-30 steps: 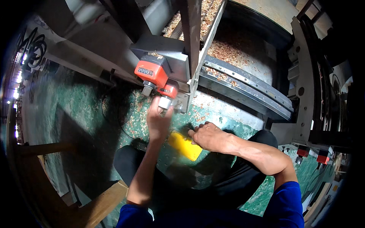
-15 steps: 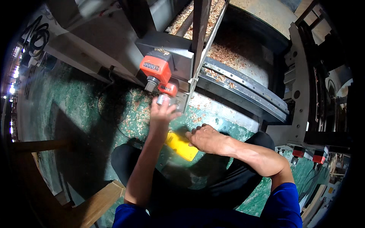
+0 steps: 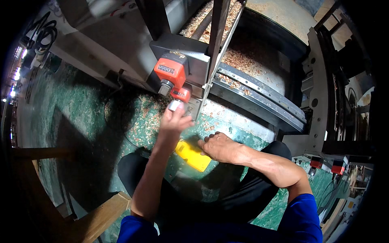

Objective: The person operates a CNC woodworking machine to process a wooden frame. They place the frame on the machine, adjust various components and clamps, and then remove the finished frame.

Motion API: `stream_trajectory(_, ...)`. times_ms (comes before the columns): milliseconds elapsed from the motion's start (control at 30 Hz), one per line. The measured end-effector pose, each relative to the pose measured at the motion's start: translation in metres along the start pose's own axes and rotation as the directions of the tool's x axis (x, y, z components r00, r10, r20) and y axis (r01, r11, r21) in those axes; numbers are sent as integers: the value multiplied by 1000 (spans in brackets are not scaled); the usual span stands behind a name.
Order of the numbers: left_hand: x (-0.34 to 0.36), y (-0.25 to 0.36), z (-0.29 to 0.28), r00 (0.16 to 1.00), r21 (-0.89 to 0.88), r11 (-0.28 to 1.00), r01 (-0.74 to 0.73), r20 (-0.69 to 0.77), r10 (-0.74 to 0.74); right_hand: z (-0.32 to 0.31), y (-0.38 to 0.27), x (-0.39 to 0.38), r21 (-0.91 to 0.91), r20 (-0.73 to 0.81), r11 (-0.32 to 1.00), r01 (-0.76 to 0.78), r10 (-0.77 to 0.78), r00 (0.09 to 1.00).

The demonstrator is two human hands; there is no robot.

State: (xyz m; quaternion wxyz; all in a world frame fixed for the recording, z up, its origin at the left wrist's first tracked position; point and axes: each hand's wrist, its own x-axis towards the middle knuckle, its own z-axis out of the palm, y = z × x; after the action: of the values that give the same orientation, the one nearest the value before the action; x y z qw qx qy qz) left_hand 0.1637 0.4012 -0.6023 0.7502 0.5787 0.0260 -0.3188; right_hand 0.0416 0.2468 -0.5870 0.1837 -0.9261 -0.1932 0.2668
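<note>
Two red position indicators with digit windows sit on the grey machine bracket ahead of me. The upper indicator [image 3: 170,69] ends in a grey shaft. Below it, the smaller indicator [image 3: 181,94] has a short silver knob [image 3: 175,105]. My left hand [image 3: 175,122], a little blurred, is closed with its fingertips at this knob. Low between my knees is a flat yellow plastic piece [image 3: 193,157] with rounded edges, its kind unclear. My right hand [image 3: 219,147] is closed at its upper right edge, fingers curled under and partly hidden.
Wood shavings [image 3: 243,60] cover the machine bed behind a steel rail [image 3: 263,89]. More shavings lie on the green floor [image 3: 89,109]. A wooden beam [image 3: 106,214] juts in at lower left. Two more red indicators [image 3: 337,167] stand at the right. Coiled black cable [image 3: 44,38] hangs at upper left.
My left fingers were more spread and are now drawn together at the silver knob. The view has shifted slightly. My right hand and the yellow piece stay put.
</note>
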Motion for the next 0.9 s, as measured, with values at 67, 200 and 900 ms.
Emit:
stream_trajectory(67,13,-27,-12,919,205,895,-395,85,386,3,0,1,-4,-7,1000,3,-3,1000)
stream_trajectory(200,2,-13,5,978,109,973,-203,-22,206,9,3,2,-14,-23,1000,-11,11,1000)
stream_trajectory(900,11,-9,0,965,214,944,-250,-26,261,8,7,8,-14,-32,1000,-10,10,999)
